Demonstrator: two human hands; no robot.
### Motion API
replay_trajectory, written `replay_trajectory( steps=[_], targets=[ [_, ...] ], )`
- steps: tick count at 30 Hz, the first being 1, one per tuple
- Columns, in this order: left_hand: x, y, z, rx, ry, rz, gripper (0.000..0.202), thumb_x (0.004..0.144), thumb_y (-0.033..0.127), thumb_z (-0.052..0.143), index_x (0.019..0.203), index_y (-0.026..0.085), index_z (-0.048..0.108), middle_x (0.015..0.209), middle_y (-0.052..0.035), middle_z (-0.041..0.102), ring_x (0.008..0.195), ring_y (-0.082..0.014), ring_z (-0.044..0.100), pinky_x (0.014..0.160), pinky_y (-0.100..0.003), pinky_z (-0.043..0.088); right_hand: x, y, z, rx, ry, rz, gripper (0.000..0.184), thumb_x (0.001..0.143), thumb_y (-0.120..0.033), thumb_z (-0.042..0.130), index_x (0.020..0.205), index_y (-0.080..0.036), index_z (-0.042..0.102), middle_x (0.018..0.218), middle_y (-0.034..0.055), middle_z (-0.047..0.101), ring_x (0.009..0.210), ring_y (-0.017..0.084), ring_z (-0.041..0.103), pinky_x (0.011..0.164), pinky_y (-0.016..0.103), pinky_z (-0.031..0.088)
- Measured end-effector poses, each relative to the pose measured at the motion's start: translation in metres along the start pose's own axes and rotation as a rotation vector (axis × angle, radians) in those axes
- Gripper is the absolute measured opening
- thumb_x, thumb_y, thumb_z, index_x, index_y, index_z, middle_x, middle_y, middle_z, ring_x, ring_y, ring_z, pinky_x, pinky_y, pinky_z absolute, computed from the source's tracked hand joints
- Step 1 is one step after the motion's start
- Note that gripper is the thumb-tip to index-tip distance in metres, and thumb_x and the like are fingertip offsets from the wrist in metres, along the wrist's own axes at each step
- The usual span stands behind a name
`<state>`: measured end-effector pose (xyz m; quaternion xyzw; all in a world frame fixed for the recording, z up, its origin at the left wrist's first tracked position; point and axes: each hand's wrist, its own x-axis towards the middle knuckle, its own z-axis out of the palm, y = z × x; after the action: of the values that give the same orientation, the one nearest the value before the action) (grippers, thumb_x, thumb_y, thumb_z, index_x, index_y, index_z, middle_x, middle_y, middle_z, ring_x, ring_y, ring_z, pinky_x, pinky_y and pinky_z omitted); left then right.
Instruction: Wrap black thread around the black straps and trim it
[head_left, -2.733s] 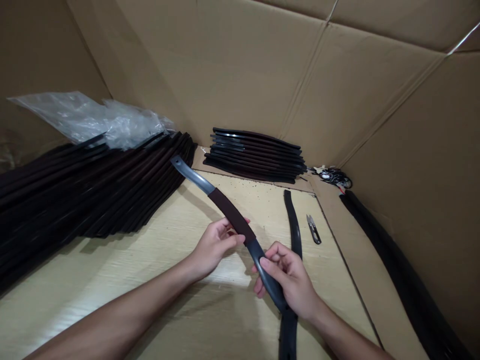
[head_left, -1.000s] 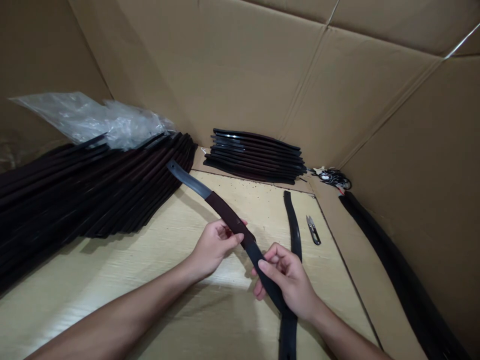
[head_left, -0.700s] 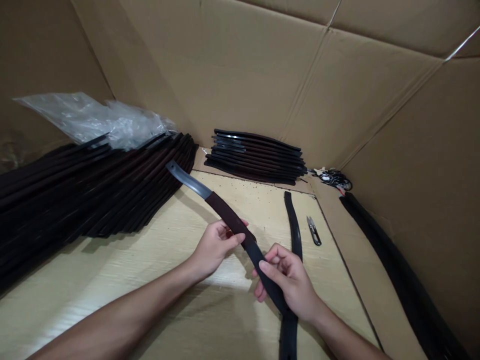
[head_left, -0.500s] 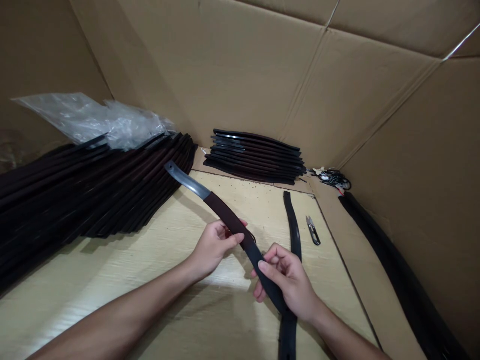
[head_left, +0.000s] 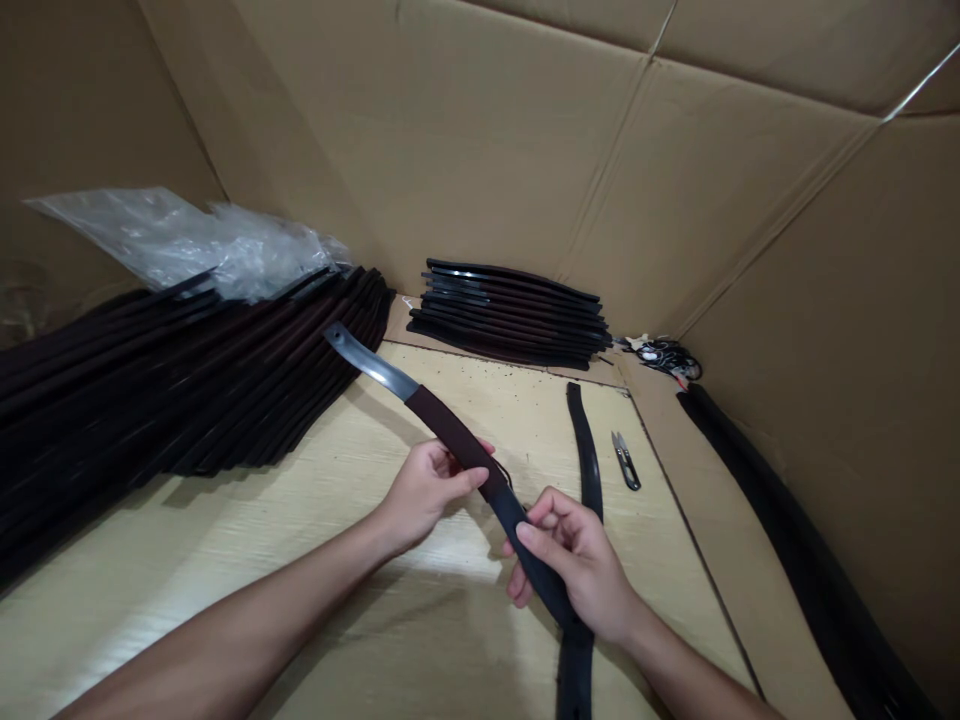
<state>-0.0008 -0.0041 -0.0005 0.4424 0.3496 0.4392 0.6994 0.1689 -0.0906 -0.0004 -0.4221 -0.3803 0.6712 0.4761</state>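
Note:
A long curved strap (head_left: 448, 428), black with a dark brown middle section and a small hole in its far end, is held slantwise over the table. My left hand (head_left: 429, 492) is closed on the brown section, thumb on top. Nearer to me, my right hand (head_left: 576, 560) pinches the black part between thumb and fingers. A thin dark cord loops out beside the strap between my hands. Under and beyond the right hand lies another black strap (head_left: 588, 450), partly hidden. To its right are small thread snips (head_left: 625, 462), blades pointing away.
A big fanned pile of dark straps (head_left: 225, 400) fills the left side, with a clear plastic bag (head_left: 247, 245) on it. A smaller stack (head_left: 517, 315) stands at the back by the cardboard wall (head_left: 420, 130). Tangled cords (head_left: 664, 355) and a long black strip (head_left: 780, 520) lie right.
The far end of the held strap has tipped slightly to the left. Both hands keep the same hold on it.

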Motion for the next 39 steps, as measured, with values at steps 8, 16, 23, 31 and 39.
replay_trajectory(
  steps=[8, 16, 23, 31, 39],
  targets=[
    [-0.001, -0.001, -0.001, 0.019, -0.020, -0.001, 0.035, 0.054, 0.028, 0.086, 0.082, 0.014, 0.072, 0.075, -0.0026, 0.072, 0.072, -0.0161, 0.064, 0.071, -0.027, 0.050, -0.001, 0.001, -0.001, -0.006, 0.001, 0.003, 0.038, 0.077, -0.039, 0.074, 0.076, -0.018, 0.043, 0.071, 0.0017, 0.072, 0.047, 0.013, 0.068, 0.042, 0.023, 0.056],
    [-0.001, 0.000, 0.001, -0.029, 0.039, -0.002, 0.039, 0.048, 0.027, 0.088, 0.081, 0.014, 0.070, 0.072, -0.0024, 0.069, 0.070, -0.0166, 0.062, 0.069, -0.029, 0.049, 0.002, 0.004, -0.001, -0.035, 0.014, -0.005, 0.037, 0.078, -0.041, 0.073, 0.075, -0.018, 0.044, 0.070, 0.0023, 0.072, 0.046, 0.015, 0.068, 0.042, 0.023, 0.056],
    [-0.001, -0.001, 0.003, -0.025, 0.057, 0.028, 0.034, 0.050, 0.024, 0.087, 0.079, 0.014, 0.071, 0.075, -0.0028, 0.069, 0.074, -0.0177, 0.061, 0.072, -0.029, 0.047, 0.000, -0.001, 0.000, -0.025, 0.027, 0.010, 0.038, 0.076, -0.042, 0.074, 0.074, -0.018, 0.044, 0.068, 0.0021, 0.072, 0.044, 0.015, 0.067, 0.041, 0.023, 0.055],
    [0.011, 0.008, -0.007, -0.215, 0.253, 0.080, 0.025, 0.067, 0.034, 0.079, 0.083, 0.015, 0.072, 0.084, -0.0031, 0.070, 0.073, -0.0120, 0.056, 0.063, -0.022, 0.038, 0.000, -0.001, -0.004, -0.056, 0.042, -0.030, 0.039, 0.076, -0.039, 0.076, 0.071, -0.018, 0.043, 0.068, 0.0047, 0.073, 0.044, 0.014, 0.066, 0.040, 0.021, 0.054],
    [0.011, 0.016, -0.012, -0.297, 0.213, 0.058, 0.026, 0.062, 0.028, 0.084, 0.078, 0.013, 0.070, 0.074, -0.0008, 0.064, 0.063, -0.0079, 0.048, 0.060, -0.022, 0.035, 0.002, -0.004, -0.006, -0.192, 0.083, -0.084, 0.040, 0.073, -0.039, 0.078, 0.069, -0.018, 0.045, 0.053, 0.0030, 0.068, 0.042, 0.014, 0.064, 0.041, 0.020, 0.051]
  ],
)
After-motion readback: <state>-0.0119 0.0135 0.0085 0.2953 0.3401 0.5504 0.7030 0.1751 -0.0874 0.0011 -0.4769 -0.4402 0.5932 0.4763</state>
